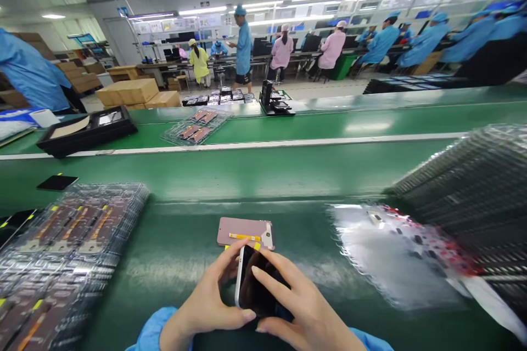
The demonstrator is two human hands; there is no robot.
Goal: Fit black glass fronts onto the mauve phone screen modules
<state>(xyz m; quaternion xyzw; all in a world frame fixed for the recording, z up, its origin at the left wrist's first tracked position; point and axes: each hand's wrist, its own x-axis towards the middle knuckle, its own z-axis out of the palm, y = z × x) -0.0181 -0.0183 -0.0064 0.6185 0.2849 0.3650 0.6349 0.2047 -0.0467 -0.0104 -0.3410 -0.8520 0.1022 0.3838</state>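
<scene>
My left hand (208,301) and my right hand (302,307) are both closed round a phone screen panel (251,285) with a dark glass face and a white edge, held just above the green bench (263,175). My left fingers grip its left edge. The fingers of my right hand lie across its front. Right behind it a pinkish panel (246,231) with a yellow strip lies flat on the bench.
A stack of clear plastic trays (61,252) with panels lies at the left, a dark panel (57,182) behind it. Blurred clear bags (395,252) and a tall tray stack (477,186) sit at the right. A black tray (86,130) and workers stand beyond.
</scene>
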